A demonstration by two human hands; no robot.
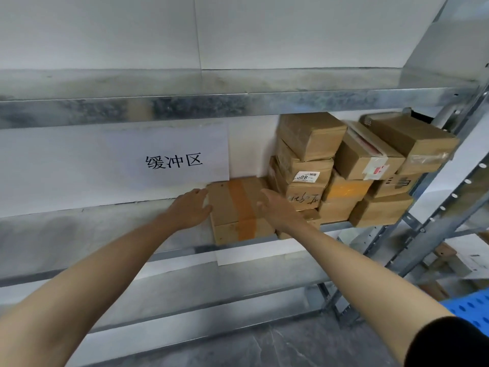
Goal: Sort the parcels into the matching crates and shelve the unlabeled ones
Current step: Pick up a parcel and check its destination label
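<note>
Seen from a person's head camera, two bare arms reach forward and up toward a metal rack. Nearest, at the lower right, a black sleeve (pixel 444 343) covers the right upper arm, and just beyond it, to the right of that arm, is the corner of a blue crate (pixel 471 305) with holes in its wall. Grey floor (pixel 264 348) lies under the arms. Farther out, the left hand (pixel 190 207) is spread with straight fingers, its fingertips at the left side of a brown cardboard box (pixel 238 207). The right hand (pixel 277 210) is also spread and lies against the right part of the same box, thumb toward the middle. The box sits between the two hands on a grey metal shelf (pixel 105 234), its front edge at the lip of the shelf, with a wide strip of orange tape running over its top and down its front. No label shows on it. Just to the right of the right hand is a pile of boxes (pixel 344 168), brown and stacked unevenly in several layers; one carries a white label (pixel 305 177), another has handwriting. Behind the left hand, a white paper sign (pixel 172 160) with three printed black characters hangs on the pale wall. An upper shelf (pixel 238 107) crosses above everything.
</note>
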